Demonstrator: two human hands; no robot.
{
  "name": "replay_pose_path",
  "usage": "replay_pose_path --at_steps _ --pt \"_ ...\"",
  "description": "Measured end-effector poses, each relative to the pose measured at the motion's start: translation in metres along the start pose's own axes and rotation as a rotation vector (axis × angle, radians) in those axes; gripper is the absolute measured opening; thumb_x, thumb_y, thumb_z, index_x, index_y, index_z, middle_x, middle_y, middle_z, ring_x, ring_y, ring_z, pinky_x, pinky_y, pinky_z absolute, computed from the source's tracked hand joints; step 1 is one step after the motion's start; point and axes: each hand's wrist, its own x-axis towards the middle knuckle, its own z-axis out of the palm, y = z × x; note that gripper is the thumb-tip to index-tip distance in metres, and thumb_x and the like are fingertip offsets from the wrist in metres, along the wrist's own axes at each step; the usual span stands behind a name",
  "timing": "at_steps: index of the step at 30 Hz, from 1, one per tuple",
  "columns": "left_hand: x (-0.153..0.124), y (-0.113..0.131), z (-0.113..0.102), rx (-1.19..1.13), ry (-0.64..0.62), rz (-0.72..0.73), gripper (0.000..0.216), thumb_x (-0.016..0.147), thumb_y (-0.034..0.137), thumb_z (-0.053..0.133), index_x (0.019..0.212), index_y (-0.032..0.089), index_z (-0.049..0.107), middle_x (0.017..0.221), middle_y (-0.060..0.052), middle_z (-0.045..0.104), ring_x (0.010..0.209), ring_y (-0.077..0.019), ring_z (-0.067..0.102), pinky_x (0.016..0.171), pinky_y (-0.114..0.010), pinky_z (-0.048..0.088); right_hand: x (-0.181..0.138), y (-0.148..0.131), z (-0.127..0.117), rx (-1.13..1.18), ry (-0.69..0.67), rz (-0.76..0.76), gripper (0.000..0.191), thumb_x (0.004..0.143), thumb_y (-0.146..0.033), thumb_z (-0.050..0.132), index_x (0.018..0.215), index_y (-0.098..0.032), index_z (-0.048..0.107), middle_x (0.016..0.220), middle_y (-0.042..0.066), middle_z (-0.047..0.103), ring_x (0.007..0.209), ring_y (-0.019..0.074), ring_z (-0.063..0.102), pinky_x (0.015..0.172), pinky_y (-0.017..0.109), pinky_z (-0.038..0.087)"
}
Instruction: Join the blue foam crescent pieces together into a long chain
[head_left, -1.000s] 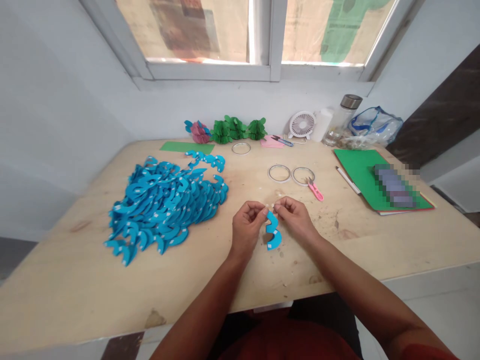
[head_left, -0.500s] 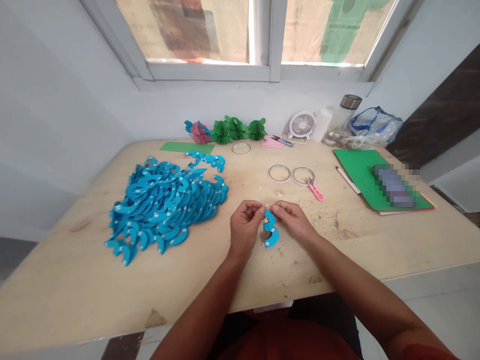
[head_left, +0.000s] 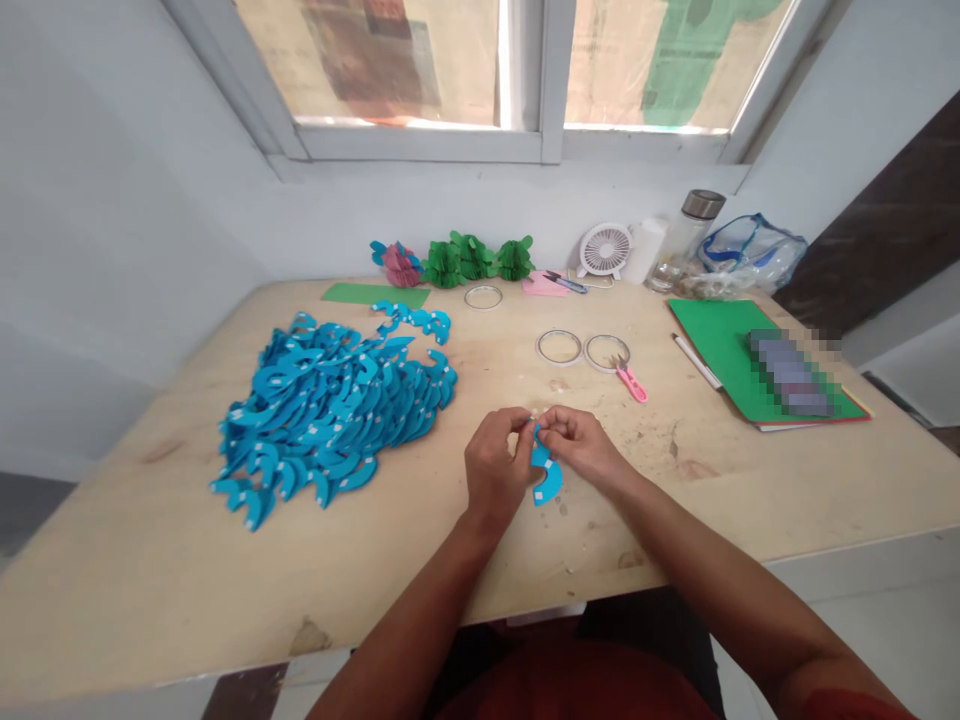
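A curved blue paper piece [head_left: 549, 484] with small white squares on it hangs between my hands, over the front middle of the table. My left hand [head_left: 498, 458] pinches its upper end from the left. From the right, the thumb and fingertips of my right hand [head_left: 579, 442] close on the same end, nearly touching the left fingertips. My fingers partly cover the top of the piece. To the left lies a big heap of similar blue paper pieces [head_left: 337, 400], also dotted with white squares.
Two tape rolls [head_left: 559, 347] and pink thread snips [head_left: 631, 380] lie beyond my hands, with another roll [head_left: 482, 297] farther back. Green folded-paper figures [head_left: 474, 258], a small fan [head_left: 604, 250] and a bottle [head_left: 686, 235] line the wall. At right are a green sheet [head_left: 712, 350] and marker [head_left: 696, 362].
Both hands have shifted slightly toward me and closer together, with the fingertips now covering more of the paper's top. The lower curve has moved a little down and right.
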Motion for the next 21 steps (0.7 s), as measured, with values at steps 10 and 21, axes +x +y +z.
replay_pose_path --at_steps 10,21 --pt "0.005 -0.001 -0.001 -0.135 -0.067 -0.128 0.007 0.071 0.023 0.065 0.075 0.020 0.061 0.067 0.001 0.062 0.060 -0.0137 0.059 0.061 -0.025 0.046 -0.003 -0.012 0.000 -0.047 0.031 -0.034 0.017 0.076 -0.032 0.056 0.068 -0.017 0.057 0.058 -0.002 0.056 0.053 0.0108 0.052 0.053 0.024 0.043" --pt "0.010 -0.002 0.002 -0.500 -0.052 -0.376 0.019 0.063 0.023 0.071 0.076 0.016 0.059 0.062 0.002 0.060 0.053 -0.0095 0.055 0.053 -0.022 0.047 0.003 -0.003 -0.004 0.000 0.164 -0.082 0.013 0.078 -0.029 0.053 0.080 -0.017 0.057 0.067 0.001 0.061 0.056 0.0109 0.052 0.055 0.024 0.041"
